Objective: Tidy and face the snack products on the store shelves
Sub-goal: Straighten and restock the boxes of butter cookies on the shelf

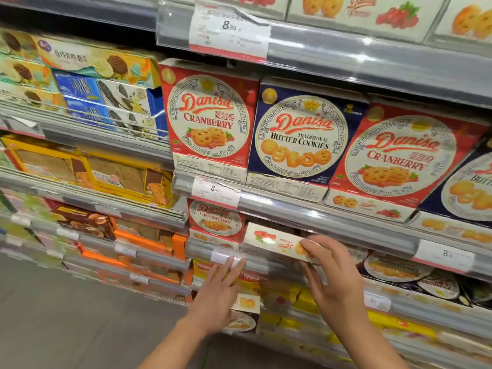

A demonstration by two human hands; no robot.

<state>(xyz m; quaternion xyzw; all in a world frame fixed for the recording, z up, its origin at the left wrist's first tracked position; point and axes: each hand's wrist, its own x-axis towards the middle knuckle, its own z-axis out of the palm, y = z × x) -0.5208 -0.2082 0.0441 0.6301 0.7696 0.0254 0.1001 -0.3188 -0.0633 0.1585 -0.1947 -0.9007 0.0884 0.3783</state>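
Right hand grips tilted Danisa cranberry box, just right of upright cranberry box. Left hand fingers straight, empty, below it.

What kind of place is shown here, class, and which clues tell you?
Most likely a supermarket aisle: tiered shelves with price tags on their edges, rows of Danisa cookie boxes, and a person's right hand holding one box.

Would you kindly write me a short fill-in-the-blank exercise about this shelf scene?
1. The right hand holds a box whose print reads ____.
2. The left hand is ____, holding nothing.
3. The blue Danisa box reads Traditional ____ Cookies.
4. The red boxes beside it read ____.

Missing words: upside down; open; Butter; Cranberry
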